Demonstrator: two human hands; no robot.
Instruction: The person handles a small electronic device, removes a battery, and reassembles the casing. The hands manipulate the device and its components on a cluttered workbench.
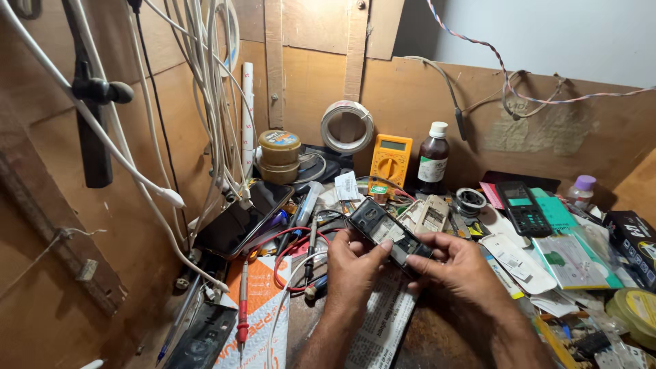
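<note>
Both hands grip 1 small black opened phone body [388, 236] above the cluttered brown wooden bench [444, 342]: left hand [352, 270] pinches its near edge, right hand [461, 266] clasps its right end. A slipping thumb could drop it among the red probe wires [294, 253].

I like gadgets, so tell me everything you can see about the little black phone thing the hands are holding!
The opened phone is a small, flat, dark slab, plastic by its look, with its back off so pale and metal-looking inner parts show. It is tilted, its far end pointing up and left, held above the cluttered workbench over a strip of newspaper. The left hand grips its near edge, thumb on top; the right hand pinches its right end with the fingertips.
</note>
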